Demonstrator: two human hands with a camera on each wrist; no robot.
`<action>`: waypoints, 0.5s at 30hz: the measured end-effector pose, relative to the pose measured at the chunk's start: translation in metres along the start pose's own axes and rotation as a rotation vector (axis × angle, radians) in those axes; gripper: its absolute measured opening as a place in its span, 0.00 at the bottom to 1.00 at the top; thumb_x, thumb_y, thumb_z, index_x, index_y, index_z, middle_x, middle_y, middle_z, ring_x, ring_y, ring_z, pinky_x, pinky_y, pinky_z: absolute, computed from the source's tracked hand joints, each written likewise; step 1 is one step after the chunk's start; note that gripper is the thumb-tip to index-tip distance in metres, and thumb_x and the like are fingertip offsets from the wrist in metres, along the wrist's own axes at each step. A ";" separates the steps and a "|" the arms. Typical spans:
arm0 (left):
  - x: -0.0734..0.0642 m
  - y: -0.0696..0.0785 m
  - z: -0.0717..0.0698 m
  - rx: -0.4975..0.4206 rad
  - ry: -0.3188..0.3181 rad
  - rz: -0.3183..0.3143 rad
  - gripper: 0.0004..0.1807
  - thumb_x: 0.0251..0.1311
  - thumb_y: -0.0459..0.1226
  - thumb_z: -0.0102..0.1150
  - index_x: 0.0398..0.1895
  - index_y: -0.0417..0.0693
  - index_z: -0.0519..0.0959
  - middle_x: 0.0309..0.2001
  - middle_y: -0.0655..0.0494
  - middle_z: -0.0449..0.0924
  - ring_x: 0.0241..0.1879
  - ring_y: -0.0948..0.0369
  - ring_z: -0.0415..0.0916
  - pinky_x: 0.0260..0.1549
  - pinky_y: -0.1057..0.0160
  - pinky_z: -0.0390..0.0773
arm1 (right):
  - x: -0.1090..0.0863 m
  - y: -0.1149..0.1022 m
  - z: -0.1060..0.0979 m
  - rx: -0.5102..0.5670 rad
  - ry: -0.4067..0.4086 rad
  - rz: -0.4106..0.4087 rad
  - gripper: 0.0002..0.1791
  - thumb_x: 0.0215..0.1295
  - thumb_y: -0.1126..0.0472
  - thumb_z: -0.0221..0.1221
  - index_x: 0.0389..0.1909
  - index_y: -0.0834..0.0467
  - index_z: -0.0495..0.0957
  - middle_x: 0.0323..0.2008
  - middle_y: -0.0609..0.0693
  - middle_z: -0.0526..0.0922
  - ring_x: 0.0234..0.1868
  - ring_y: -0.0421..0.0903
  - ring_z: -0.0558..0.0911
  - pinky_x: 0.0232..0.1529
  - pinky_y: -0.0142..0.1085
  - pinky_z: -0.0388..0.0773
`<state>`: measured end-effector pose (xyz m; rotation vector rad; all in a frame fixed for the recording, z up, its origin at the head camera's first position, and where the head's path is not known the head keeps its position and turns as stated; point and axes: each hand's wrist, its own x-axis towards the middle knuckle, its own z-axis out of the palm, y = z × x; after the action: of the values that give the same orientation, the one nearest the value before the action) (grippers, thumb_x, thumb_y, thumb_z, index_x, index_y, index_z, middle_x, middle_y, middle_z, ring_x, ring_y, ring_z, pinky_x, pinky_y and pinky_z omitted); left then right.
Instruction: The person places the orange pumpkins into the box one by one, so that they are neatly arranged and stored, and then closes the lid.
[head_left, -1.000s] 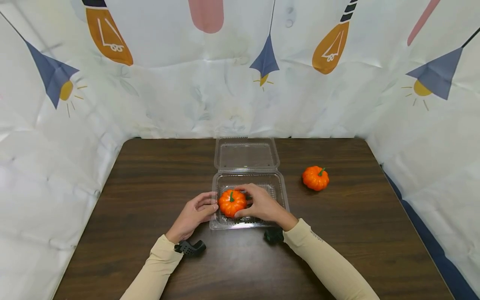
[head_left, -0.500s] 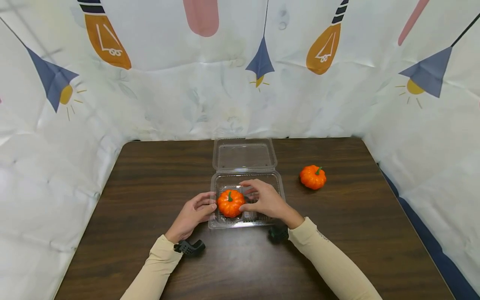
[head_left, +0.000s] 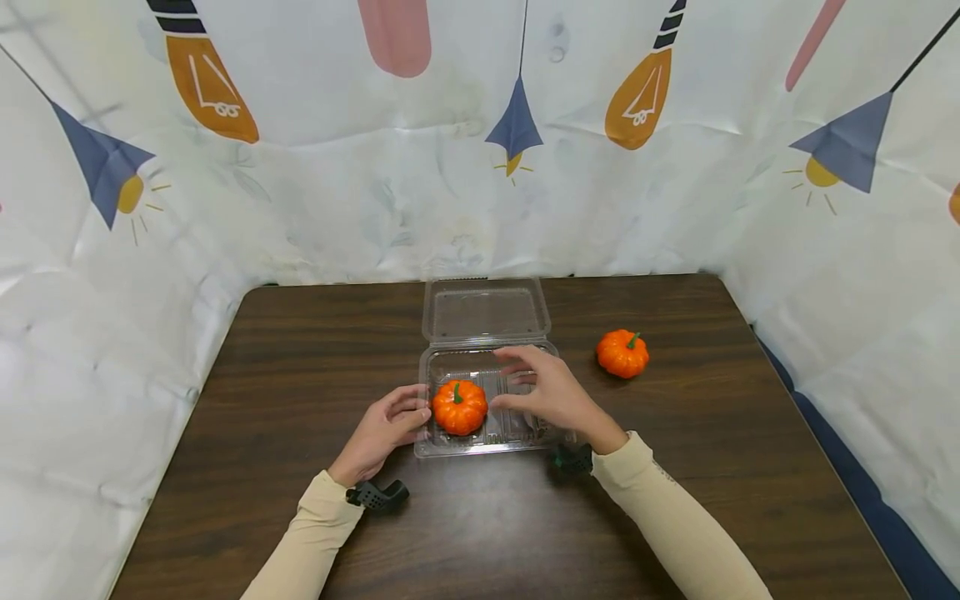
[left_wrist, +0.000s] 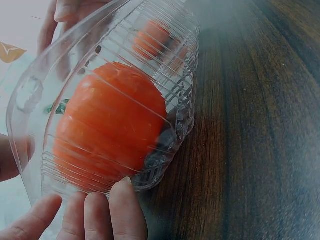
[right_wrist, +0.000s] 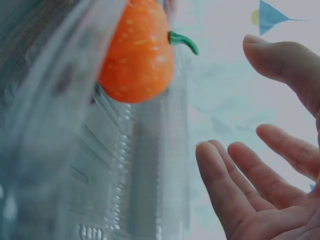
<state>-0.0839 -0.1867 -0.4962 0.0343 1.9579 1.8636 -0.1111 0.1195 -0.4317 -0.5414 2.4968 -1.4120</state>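
Observation:
A small orange pumpkin (head_left: 459, 407) with a green stem sits in the left part of a clear plastic clamshell container (head_left: 487, 448). My left hand (head_left: 386, 433) holds the container's left side, thumb at the rim and fingertips against the outer wall in the left wrist view. Over the container's right half, my right hand (head_left: 558, 392) is spread with nothing in it, its thumb tip a short way right of the pumpkin. In the right wrist view, the pumpkin (right_wrist: 140, 55) stands apart from the right fingers. The container's lid (head_left: 486, 310) lies folded back.
A second orange pumpkin (head_left: 622, 354) rests on the dark wood table (head_left: 337, 350), right of the container. White patterned cloth (head_left: 337, 200) surrounds the table at the back and both sides. A black wrist device (head_left: 378, 496) is on the left wrist.
The right hand has let go of the pumpkin in the container and moved off to the right, its fingers spreading. The left hand stays at the container's left side.

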 end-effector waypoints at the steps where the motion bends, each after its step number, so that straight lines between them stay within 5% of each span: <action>1: 0.000 0.000 0.000 0.001 0.000 0.000 0.32 0.72 0.38 0.62 0.75 0.41 0.65 0.61 0.36 0.74 0.51 0.62 0.82 0.49 0.62 0.88 | -0.001 0.000 -0.002 0.005 0.007 -0.006 0.40 0.56 0.53 0.77 0.69 0.51 0.74 0.68 0.58 0.77 0.62 0.57 0.83 0.65 0.51 0.81; 15: 0.000 0.000 0.000 0.000 -0.004 0.000 0.32 0.72 0.38 0.62 0.75 0.41 0.65 0.61 0.35 0.74 0.52 0.61 0.83 0.49 0.62 0.88 | -0.013 0.007 -0.036 0.021 0.128 -0.050 0.40 0.56 0.55 0.77 0.69 0.57 0.73 0.66 0.59 0.79 0.60 0.60 0.83 0.63 0.50 0.82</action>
<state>-0.0841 -0.1866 -0.4959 0.0379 1.9551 1.8626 -0.1141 0.1563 -0.4190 -0.5288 2.5804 -1.5363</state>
